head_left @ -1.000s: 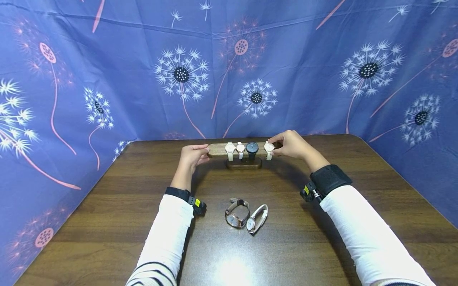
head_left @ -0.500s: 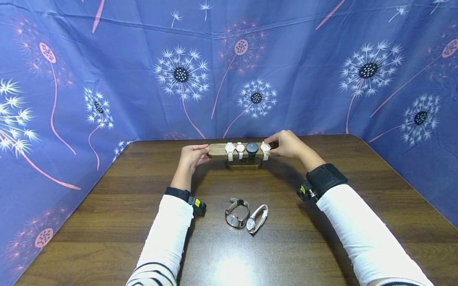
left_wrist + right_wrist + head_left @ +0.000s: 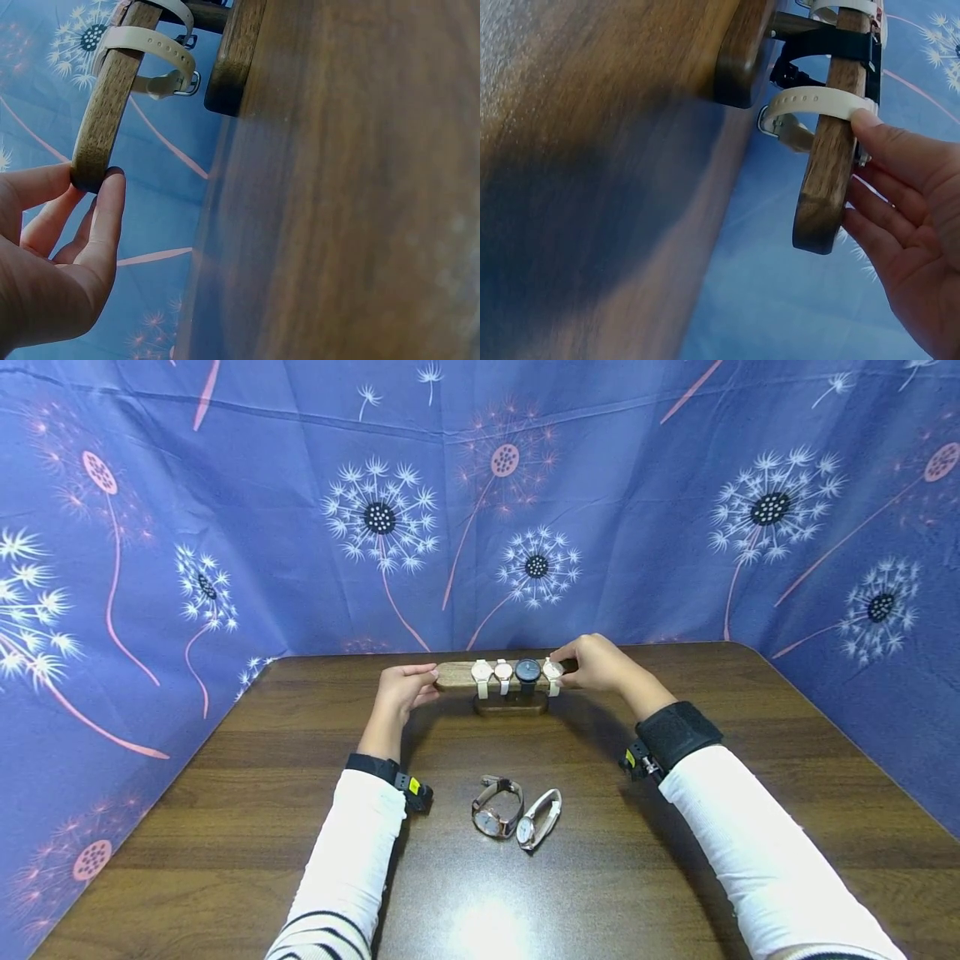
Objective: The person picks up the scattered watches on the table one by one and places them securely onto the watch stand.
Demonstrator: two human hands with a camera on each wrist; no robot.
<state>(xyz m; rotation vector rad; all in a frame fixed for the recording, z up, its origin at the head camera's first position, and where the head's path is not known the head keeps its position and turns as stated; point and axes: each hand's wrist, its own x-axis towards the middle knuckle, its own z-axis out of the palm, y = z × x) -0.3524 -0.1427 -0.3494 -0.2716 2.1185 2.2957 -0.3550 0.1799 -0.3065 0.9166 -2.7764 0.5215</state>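
A wooden watch stand (image 3: 456,674) stands at the back of the table, its bar carrying several watches. My left hand (image 3: 402,687) pinches the bar's left end between thumb and fingers, as the left wrist view also shows. At the bar's right part, my right hand (image 3: 600,663) grips a white-strapped watch (image 3: 821,101) by its case, thumb on the strap's edge. That strap loops around the bar, its buckle hanging below. Left of it sit a black watch (image 3: 528,671), a small white watch (image 3: 503,672) and a cream watch (image 3: 482,672).
Nearer on the wooden table (image 3: 300,827) lie two buckled watches, a dark-strapped watch (image 3: 498,810) and a white-strapped watch (image 3: 538,821), side by side. The stand's base (image 3: 510,704) rests below the bar. A blue dandelion-print cloth (image 3: 465,510) hangs behind the table.
My right hand has slid the white-strapped watch leftward along the bar, close to the black watch. My left hand stays at the bar's left end.
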